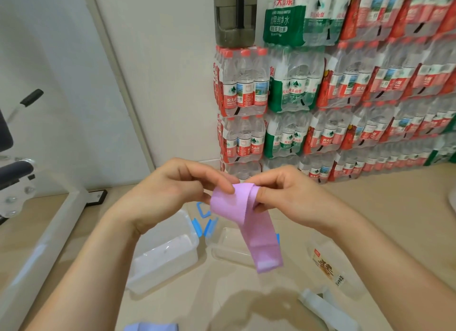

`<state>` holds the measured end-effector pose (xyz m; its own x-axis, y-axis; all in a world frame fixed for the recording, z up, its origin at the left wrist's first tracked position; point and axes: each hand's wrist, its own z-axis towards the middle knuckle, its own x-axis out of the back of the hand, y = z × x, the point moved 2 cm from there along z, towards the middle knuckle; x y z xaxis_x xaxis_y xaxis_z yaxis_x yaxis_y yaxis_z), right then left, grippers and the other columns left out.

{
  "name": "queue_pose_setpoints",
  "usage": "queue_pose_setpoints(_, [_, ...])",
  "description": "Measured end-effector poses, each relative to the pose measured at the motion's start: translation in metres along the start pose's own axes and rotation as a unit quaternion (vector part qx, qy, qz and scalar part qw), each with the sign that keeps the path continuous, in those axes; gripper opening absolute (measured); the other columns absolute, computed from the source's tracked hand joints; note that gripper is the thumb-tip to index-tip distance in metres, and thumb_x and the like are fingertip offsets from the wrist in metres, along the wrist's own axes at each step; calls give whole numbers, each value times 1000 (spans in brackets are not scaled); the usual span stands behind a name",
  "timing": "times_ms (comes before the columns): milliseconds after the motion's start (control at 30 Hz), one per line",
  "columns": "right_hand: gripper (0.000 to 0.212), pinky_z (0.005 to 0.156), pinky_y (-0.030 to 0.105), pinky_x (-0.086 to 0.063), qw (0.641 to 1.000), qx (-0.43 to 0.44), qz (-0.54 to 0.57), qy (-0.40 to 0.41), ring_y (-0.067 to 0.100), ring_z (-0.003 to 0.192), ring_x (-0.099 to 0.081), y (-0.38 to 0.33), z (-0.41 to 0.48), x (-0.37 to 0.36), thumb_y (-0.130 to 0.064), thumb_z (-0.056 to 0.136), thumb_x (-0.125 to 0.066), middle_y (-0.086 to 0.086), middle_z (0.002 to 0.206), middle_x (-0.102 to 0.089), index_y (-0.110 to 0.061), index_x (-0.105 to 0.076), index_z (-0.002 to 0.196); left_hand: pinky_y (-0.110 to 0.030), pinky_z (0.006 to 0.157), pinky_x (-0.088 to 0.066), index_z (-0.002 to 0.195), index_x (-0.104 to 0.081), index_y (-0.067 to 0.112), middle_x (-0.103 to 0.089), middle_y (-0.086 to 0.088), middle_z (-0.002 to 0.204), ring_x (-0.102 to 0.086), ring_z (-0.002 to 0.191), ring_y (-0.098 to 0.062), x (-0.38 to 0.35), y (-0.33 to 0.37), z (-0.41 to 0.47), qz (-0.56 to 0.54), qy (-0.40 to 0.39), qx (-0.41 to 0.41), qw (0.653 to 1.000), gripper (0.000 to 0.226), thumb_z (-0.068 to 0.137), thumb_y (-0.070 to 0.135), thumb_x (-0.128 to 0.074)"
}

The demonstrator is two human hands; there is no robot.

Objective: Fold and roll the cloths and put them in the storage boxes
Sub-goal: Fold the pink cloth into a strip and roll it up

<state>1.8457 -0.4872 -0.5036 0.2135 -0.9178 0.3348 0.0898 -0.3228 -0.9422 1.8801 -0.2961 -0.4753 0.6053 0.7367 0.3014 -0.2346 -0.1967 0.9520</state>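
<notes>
A pink cloth (249, 227), folded into a long strip, hangs in the air above the floor. Its top end is curled over between my two hands. My left hand (172, 190) pinches the curled end from the left, and my right hand (288, 195) grips it from the right. Below stand two clear storage boxes with blue clips: one (162, 254) at the left and one (227, 246) partly hidden behind the strip. Both look empty. A light blue cloth (150, 327) lies at the bottom edge.
Stacked packs of water bottles (333, 96) line the wall behind. A white frame leg (47, 232) runs along the left. A clear wrapper with a printed label (325, 266) and a crumpled plastic bag (325, 306) lie on the floor at the right.
</notes>
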Motion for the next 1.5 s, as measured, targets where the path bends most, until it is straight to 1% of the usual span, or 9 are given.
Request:
queue_pose_setpoints(100, [24, 84, 35, -55, 1000, 10, -17, 6, 16, 84, -67, -3, -1, -1, -6, 92, -54, 14, 95, -74, -13, -76, 98, -28, 78, -55, 90, -74, 11, -73, -10, 98, -67, 89, -19, -4, -3, 4, 31, 32, 0, 999, 22, 87, -3, -57])
queue_pose_setpoints(267, [21, 87, 49, -53, 998, 7, -59, 19, 33, 91, -67, -2, 1, -3, -10, 91, -56, 18, 90, -73, -12, -76, 91, -34, 71, -55, 90, -73, 22, -74, -4, 86, -63, 72, -14, -16, -11, 12, 107, 83, 15, 991, 15, 78, 13, -74])
queue_pose_setpoints(367, [23, 83, 54, -52, 992, 10, -121, 19, 37, 87, -63, 0, 1, -3, -12, 86, -52, 20, 88, -70, -14, -75, 89, -17, 58, -45, 83, -75, 23, -72, -2, 79, -54, 64, -7, -19, -11, 14, 139, 96, 13, 985, 11, 75, 16, -78])
queue_pose_setpoints(667, [27, 73, 47, -51, 969, 36, -242, -5, 28, 82, -59, -6, -3, -4, -16, 85, -51, 16, 87, -69, -26, -75, 92, -16, 49, -29, 70, -71, 25, -46, 12, 56, -36, 53, -5, -23, -7, 12, 225, 71, 33, 971, 12, 68, 26, -83])
queue_pose_setpoints(933, [40, 68, 44, -54, 967, 35, -246, -51, 18, 74, -61, -9, -6, -3, -12, 73, -46, 3, 83, -72, -32, -75, 94, -9, 48, -33, 68, -73, 18, -53, 17, 48, -43, 47, -1, -27, -3, 11, 214, 31, 30, 976, 12, 66, 20, -85])
queue_pose_setpoints(1133, [33, 89, 41, -54, 997, 16, -76, -15, 19, 99, -66, -8, -5, -1, 3, 81, -55, 1, 108, -66, -22, -64, 100, -16, 51, -41, 61, -69, 18, -63, 6, 55, -50, 50, -4, -27, -5, 13, 207, 64, 18, 976, 17, 64, 18, -86])
queue_pose_setpoints(1267, [2, 84, 38, -54, 996, -46, 42, 65, 14, 83, -61, -4, -3, 10, -11, 88, -60, 8, 91, -62, -9, -59, 89, -15, 47, -40, 58, -66, 14, -60, 7, 48, -49, 47, -4, -19, -3, 13, 128, 133, 3, 983, 18, 65, 10, -83])
queue_pose_setpoints(1333, [25, 80, 31, -51, 997, -69, 25, 31, 9, 77, -62, 0, -4, 10, -30, 88, -62, 4, 85, -68, -6, -68, 91, -16, 47, -41, 59, -66, 8, -60, 6, 48, -50, 47, -5, -18, -3, 12, 95, 142, 0, 985, 18, 65, 6, -83])
queue_pose_setpoints(1500, [24, 75, 30, -51, 994, -15, 100, 37, 16, 77, -61, 1, -2, 3, -29, 86, -62, 12, 85, -71, -8, -75, 90, -11, 42, -36, 64, -67, 1, -63, 1, 49, -53, 43, -5, -22, -4, 14, 73, 145, 13, 987, 15, 67, 5, -81])
